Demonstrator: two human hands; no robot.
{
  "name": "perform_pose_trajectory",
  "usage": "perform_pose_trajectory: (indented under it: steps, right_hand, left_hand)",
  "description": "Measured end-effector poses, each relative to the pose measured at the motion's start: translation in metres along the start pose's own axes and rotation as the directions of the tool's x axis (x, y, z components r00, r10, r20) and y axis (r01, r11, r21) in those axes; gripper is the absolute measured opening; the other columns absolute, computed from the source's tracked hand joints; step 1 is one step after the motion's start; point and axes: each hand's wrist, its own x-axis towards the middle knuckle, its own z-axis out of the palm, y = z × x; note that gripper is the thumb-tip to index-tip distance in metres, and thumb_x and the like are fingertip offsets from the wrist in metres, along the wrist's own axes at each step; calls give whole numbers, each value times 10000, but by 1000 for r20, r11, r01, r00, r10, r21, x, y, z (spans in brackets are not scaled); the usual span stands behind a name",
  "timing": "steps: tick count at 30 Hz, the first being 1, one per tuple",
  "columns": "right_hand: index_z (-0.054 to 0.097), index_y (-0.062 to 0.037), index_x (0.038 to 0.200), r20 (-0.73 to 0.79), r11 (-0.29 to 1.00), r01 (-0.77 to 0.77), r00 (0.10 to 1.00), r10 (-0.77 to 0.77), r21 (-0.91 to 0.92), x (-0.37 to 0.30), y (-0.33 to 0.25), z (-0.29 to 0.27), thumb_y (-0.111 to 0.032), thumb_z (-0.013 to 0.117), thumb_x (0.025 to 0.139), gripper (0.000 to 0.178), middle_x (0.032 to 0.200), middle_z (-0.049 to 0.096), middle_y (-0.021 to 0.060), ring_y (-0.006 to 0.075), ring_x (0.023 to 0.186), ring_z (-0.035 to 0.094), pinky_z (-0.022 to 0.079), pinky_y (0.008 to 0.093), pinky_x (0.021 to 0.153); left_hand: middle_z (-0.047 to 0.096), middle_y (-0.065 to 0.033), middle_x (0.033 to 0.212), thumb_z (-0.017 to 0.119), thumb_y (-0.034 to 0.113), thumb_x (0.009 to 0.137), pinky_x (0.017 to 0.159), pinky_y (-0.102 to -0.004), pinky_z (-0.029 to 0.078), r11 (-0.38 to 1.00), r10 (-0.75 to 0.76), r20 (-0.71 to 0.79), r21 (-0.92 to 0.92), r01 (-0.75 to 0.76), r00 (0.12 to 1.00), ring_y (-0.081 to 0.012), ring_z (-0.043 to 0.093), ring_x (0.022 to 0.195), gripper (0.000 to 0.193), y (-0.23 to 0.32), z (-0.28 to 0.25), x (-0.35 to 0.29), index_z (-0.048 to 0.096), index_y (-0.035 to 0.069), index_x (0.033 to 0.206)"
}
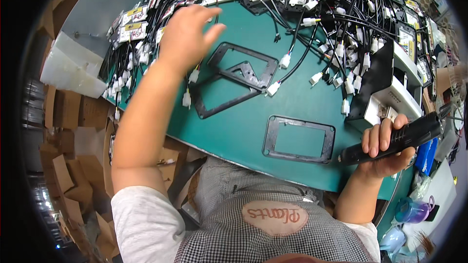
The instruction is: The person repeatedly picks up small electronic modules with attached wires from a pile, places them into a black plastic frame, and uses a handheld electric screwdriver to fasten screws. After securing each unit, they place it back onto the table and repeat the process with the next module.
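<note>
My left hand [184, 36] reaches over the far left of the green bench, thumb and fingers apart, beside a pile of wired modules [132, 31] with white plugs. No object shows plainly in it. In my right hand [385, 143] is a black electric screwdriver [412, 134], gripped round its body, its tip pointing left. A black rectangular frame [248, 52] lies mid-bench, overlapping a second black frame [229, 106]. Close to the screwdriver's tip, a third black frame [271, 137] rests flat near the bench's front edge.
Another heap of modules with black cables and white connectors [341, 51] covers the far right. A metal box-shaped stand [390, 92] stands beside my right hand. Cardboard boxes [73, 180] fill the floor at left. A purple-blue jug [414, 210] sits at lower right.
</note>
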Motion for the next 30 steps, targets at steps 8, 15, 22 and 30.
perform_pose_trajectory:
  steps: [8, 15, 22, 30]
  right_hand:
    - [417, -44, 1054, -98, 996, -13, 995, 4, -93, -1, 4, 3, -480, 712, 832, 572, 666, 531, 40, 157, 474, 548, 496, 302, 464]
    - [406, -53, 1029, -111, 993, -60, 993, 49, -100, 1, 7, -2, -491, 722, 821, 579, 663, 540, 39, 163, 492, 578, 520, 307, 472]
    - [413, -52, 1030, -133, 994, -44, 991, 30, -97, 0, 7, 3, -500, 733, 807, 594, 656, 536, 41, 161, 474, 557, 509, 305, 469]
    - [414, -49, 1078, -70, 997, -39, 997, 35, -70, -4, 4, 3, -495, 708, 827, 590, 698, 523, 41, 155, 529, 550, 491, 305, 508]
  left_hand:
    - [499, -157, 1364, 687, 395, 805, 1039, -410, 399, 963, -266, 444, 157, 218, 855, -325, 472, 1258, 686, -88, 82, 79, 468, 113, 1391]
    - [416, -218, 1438, 632, 359, 771, 1109, -397, 325, 938, -332, 630, 299, 175, 702, -350, 370, 1351, 823, -131, 162, 114, 318, 68, 1475]
    - [608, -194, 1210, 726, 378, 734, 941, -382, 462, 947, -316, 588, 156, 279, 745, -329, 600, 1079, 704, -100, 115, 130, 526, 50, 1324]
    - [669, -55, 995, 773, 381, 785, 861, -292, 454, 895, -295, -334, -425, 137, 895, -154, 604, 937, 524, -124, 7, 121, 625, 20, 1135]
